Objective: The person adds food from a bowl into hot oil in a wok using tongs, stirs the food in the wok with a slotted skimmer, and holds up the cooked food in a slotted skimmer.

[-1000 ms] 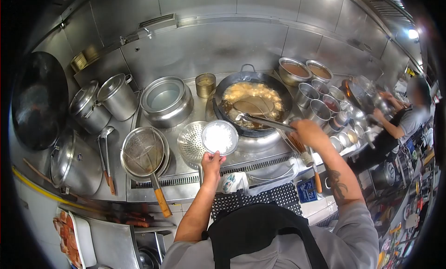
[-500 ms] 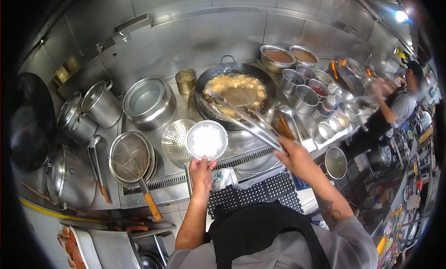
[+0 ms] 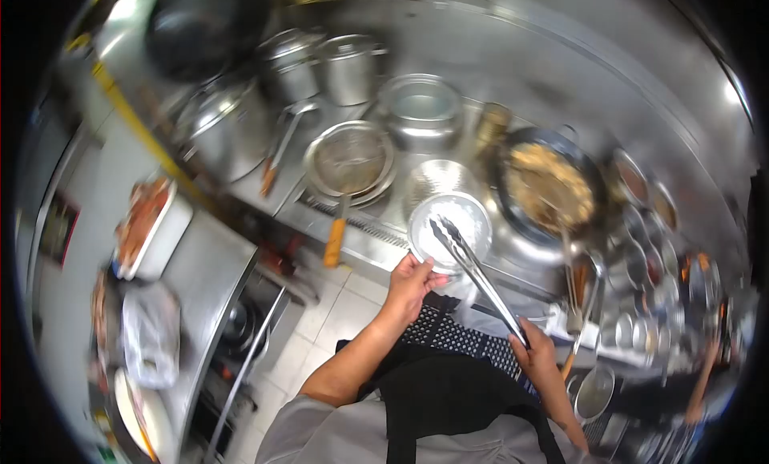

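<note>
Before stove [image 3: 367, 237], left hand [image 3: 410, 290] pinching bowl [image 3: 473, 222], right hand [image 3: 540, 349] gripping tongs [image 3: 486, 285]

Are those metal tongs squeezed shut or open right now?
Slightly open: the tongs in the right hand show two dark tips a little apart, seen against the bowl. Whether they touch its contents, I cannot tell.
</note>
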`<control>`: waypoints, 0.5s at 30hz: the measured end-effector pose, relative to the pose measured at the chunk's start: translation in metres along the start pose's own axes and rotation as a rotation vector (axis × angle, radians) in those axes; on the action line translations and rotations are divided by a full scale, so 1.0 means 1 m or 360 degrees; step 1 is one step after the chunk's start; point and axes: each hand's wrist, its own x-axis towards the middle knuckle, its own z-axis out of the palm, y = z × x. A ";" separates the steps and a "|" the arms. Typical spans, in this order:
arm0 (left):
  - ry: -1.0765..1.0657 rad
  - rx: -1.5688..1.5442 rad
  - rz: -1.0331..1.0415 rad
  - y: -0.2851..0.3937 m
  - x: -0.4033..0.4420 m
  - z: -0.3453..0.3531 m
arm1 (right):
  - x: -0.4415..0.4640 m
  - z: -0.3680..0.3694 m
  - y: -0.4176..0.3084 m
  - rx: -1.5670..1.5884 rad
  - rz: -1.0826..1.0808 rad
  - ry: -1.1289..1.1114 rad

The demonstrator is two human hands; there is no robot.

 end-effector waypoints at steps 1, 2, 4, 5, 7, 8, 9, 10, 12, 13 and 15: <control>0.0080 -0.0016 0.0051 0.000 -0.018 -0.010 | 0.002 0.007 0.003 0.0052 -0.0130 -0.0035; 0.0171 -0.0055 0.0089 0.002 -0.036 -0.020 | 0.003 0.012 -0.001 0.0104 -0.0177 -0.0110; 0.0364 -0.0130 0.0167 0.006 -0.077 -0.040 | 0.004 0.029 -0.006 0.0174 -0.0321 -0.0292; 0.0463 -0.0188 0.0238 0.003 -0.095 -0.054 | 0.007 0.039 -0.005 0.0195 -0.0424 -0.0392; 0.0611 -0.0300 0.0367 -0.012 -0.132 -0.095 | 0.012 0.065 -0.010 0.0261 -0.0615 -0.0597; 0.0715 -0.0330 0.0443 -0.014 -0.155 -0.111 | 0.013 0.078 -0.014 0.0295 -0.0687 -0.0692; 0.0802 -0.0356 0.0512 -0.016 -0.180 -0.124 | 0.014 0.091 -0.021 0.0320 -0.0750 -0.0772; 0.0897 -0.0375 0.0583 -0.010 -0.206 -0.130 | 0.016 0.108 -0.031 0.0372 -0.0766 -0.0871; 0.1047 -0.0442 0.0752 -0.013 -0.252 -0.161 | 0.023 0.137 -0.078 0.0351 -0.1030 -0.1068; 0.1105 -0.0472 0.0815 -0.012 -0.274 -0.172 | 0.022 0.150 -0.099 0.0330 -0.1141 -0.1150; 0.1337 -0.0616 0.0861 -0.014 -0.316 -0.193 | 0.014 0.177 -0.130 0.0411 -0.1319 -0.1190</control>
